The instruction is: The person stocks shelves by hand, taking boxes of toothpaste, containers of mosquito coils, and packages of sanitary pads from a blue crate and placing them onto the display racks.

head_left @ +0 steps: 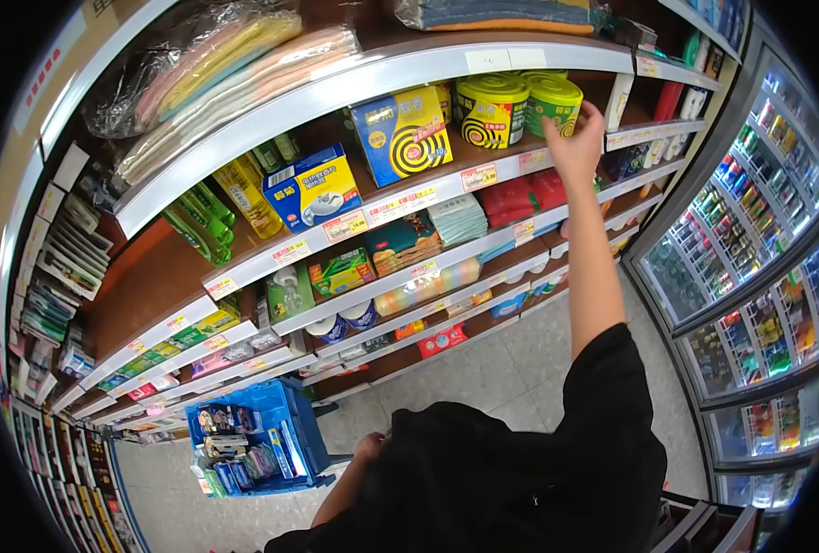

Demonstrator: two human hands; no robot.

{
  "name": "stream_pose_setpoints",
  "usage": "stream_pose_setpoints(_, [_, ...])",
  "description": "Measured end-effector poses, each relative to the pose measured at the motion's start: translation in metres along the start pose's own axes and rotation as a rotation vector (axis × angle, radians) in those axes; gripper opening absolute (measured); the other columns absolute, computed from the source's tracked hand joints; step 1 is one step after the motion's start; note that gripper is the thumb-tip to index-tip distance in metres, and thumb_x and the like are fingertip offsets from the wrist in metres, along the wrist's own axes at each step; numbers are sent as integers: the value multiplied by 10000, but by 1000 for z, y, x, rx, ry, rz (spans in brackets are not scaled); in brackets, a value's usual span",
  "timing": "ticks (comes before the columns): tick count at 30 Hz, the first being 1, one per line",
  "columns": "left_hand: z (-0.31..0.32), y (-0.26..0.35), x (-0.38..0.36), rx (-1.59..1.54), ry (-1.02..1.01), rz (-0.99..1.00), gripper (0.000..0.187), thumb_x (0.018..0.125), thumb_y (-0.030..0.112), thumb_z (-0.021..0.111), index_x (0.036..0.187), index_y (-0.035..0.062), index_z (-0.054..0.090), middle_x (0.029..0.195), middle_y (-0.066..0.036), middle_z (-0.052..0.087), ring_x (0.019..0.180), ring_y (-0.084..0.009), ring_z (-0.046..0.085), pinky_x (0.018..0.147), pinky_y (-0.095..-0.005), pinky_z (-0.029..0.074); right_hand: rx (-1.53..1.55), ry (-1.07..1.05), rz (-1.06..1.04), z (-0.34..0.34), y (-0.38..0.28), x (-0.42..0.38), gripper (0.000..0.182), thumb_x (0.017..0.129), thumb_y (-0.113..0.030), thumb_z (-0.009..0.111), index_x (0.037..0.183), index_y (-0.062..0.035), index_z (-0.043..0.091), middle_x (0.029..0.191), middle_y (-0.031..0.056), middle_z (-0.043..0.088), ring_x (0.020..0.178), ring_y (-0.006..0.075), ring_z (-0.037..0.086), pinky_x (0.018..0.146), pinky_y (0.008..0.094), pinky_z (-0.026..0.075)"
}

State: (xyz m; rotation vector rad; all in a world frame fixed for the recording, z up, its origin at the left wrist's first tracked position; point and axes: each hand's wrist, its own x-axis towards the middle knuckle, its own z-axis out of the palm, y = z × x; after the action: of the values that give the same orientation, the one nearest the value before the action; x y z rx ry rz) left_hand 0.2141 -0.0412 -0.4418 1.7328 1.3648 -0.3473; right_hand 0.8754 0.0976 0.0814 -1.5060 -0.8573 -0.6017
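Note:
My right hand [576,140] reaches up to a shelf and is closed round the right side of a green and yellow round tin [554,103], thumb on its front. Touching that tin on the left is a yellow and black round tin [492,109] with a green lid and a coil picture. Further left stands a blue and yellow mosquito coil box [402,135]. Low down, my left hand [371,446] has its fingers curled beside my black clothing; what they hold, if anything, is hidden. A blue shopping basket [309,433] filled with packets is just left of it.
Price tags line the white shelf edge [395,205]. A blue and yellow box [312,187] and yellow bottles [249,196] stand to the left. Folded towels [234,101] lie on the upper shelf. Glass-door drink coolers [736,230] stand along the right.

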Motion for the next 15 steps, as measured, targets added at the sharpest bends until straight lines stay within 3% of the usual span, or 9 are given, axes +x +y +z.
stream_pose_setpoints(2, [16, -41, 13, -51, 120, 72, 569, 868, 522, 659, 1235, 89, 690, 1172, -189, 714, 1147, -358, 658, 975, -437, 511, -168, 16, -67, 10, 22, 28, 902, 678, -365, 889, 1370, 12, 450, 1330, 254, 508, 1194, 409, 545, 999, 459, 467])
stream_pose_setpoints(3, [12, -40, 9, -90, 151, 15, 555, 864, 504, 657, 1211, 73, 700, 1143, -196, 721, 1123, -360, 669, 956, -434, 518, -207, -32, -36, 13, 32, 40, 1033, 627, -432, 917, 1402, 30, 414, 1385, 273, 486, 1257, 413, 522, 1046, 459, 449])
stream_pose_setpoints(6, [11, -32, -32, -231, 235, -125, 514, 854, 448, 645, 1136, 26, 724, 1059, -216, 737, 1046, -361, 699, 899, -425, 535, -181, -203, 154, 27, 64, 61, 1098, 602, -479, 925, 1403, 54, 398, 1443, 298, 443, 1316, 403, 492, 1081, 462, 427])
stream_pose_setpoints(7, [11, -30, -45, -289, 266, -146, 499, 852, 428, 637, 1108, 9, 729, 1032, -222, 739, 1019, -358, 707, 882, -422, 538, -147, -211, 171, 44, 97, 67, 1116, 575, -449, 952, 1383, 84, 395, 1387, 287, 519, 1268, 362, 556, 1051, 430, 463])
stream_pose_setpoints(8, [10, -31, -52, -347, 304, -162, 486, 850, 408, 629, 1080, -7, 735, 1004, -227, 742, 992, -354, 715, 864, -419, 540, 152, -319, 161, 45, 94, 70, 1028, 577, -326, 974, 1336, 84, 416, 1234, 225, 632, 1122, 306, 642, 970, 391, 516])
stream_pose_setpoints(10, [14, -29, -67, -393, 384, -280, 459, 850, 377, 614, 1036, -23, 743, 982, -242, 739, 959, -337, 721, 850, -415, 538, 289, -378, 129, 45, 82, 62, 886, 616, -175, 969, 1278, 62, 430, 1193, 169, 641, 1071, 236, 641, 936, 369, 533])
stream_pose_setpoints(12, [18, -37, -71, -418, 388, -292, 463, 849, 373, 610, 1046, -25, 739, 993, -244, 738, 959, -339, 719, 854, -415, 536, 189, -300, 85, 46, 76, 58, 924, 620, -193, 973, 1296, 57, 395, 1176, 160, 635, 1071, 242, 634, 944, 371, 527])
stream_pose_setpoints(14, [19, -35, -72, -449, 383, -300, 466, 850, 370, 605, 1056, -26, 737, 1002, -245, 736, 968, -345, 716, 862, -415, 534, 114, -260, 103, 53, 90, 59, 1053, 610, -236, 980, 1379, 89, 338, 1267, 197, 587, 1161, 272, 594, 1002, 389, 494])
stream_pose_setpoints(15, [17, -34, -76, -462, 377, -301, 467, 851, 369, 601, 1061, -25, 736, 1007, -245, 736, 977, -349, 714, 868, -416, 532, -179, -142, 57, 58, 100, 59, 1167, 622, -311, 966, 1459, 108, 269, 1357, 257, 516, 1254, 341, 533, 1071, 431, 437])
